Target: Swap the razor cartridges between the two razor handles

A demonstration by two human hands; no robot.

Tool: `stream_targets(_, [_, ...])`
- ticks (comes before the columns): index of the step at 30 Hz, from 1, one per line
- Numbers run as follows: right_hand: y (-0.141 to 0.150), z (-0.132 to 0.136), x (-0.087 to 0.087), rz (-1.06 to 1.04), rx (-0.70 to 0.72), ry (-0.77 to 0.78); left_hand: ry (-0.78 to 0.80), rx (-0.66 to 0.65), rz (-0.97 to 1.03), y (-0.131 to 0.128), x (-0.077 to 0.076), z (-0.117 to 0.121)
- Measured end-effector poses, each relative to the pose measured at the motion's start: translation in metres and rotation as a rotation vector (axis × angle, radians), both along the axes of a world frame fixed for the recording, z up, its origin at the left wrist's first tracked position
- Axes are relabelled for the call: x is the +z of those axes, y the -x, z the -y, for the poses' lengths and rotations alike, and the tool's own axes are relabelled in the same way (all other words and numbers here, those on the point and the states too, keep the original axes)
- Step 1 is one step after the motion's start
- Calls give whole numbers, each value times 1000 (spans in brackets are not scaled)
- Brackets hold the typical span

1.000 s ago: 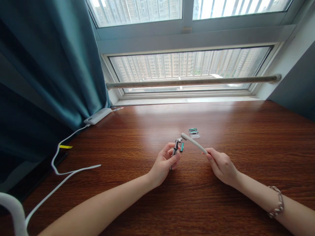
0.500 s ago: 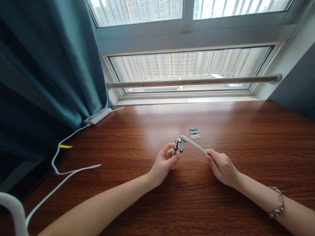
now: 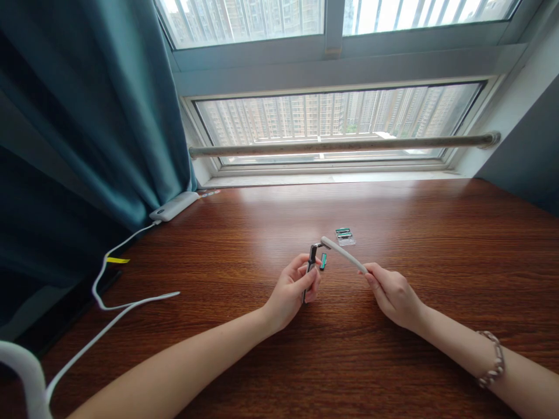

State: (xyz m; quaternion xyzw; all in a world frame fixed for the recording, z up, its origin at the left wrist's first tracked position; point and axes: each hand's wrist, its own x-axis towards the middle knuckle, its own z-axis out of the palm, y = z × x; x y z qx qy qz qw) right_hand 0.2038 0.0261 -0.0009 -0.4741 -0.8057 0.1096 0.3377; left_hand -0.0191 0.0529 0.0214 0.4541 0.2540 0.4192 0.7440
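My left hand (image 3: 293, 286) is closed around the handle of a black and silver razor (image 3: 311, 259), which stands nearly upright. A white toothbrush (image 3: 345, 254) is pinched by its handle in my right hand (image 3: 393, 294). The brush head, bristles down, meets the razor's top end; whether a blade is fitted there is hard to make out. Just right of my left fingers a green and black razor cartridge (image 3: 323, 261) lies on the table. Behind the brush sits a small clear case (image 3: 345, 237) with green and black cartridges in it.
The brown wooden table (image 3: 244, 233) reaches to the window sill. A white power bank (image 3: 174, 206) lies by the blue curtain (image 3: 126, 116), and its white cable (image 3: 98, 285) loops over the left side. A metal rail (image 3: 349, 145) crosses the window.
The toothbrush head has risen slightly at the razor's top end, and the razor has tilted a little. Both hands stay in nearly the same place.
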Motion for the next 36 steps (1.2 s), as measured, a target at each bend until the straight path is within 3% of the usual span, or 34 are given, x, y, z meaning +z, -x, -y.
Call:
stream_targets(6, [0,0,1,-24,-35,3,66,-51,63,1,2,-1])
stream_targets(18, [0,-1,1,-15,-12,35,229,-276,228,9,1,-4])
stream_targets(31, [0,-2,2,-37,-15,15,334,-327,252,15,-1,-6])
stream_targets(36, [0,-1,5,-24,10,58,287,-343,239,15,1,-5])
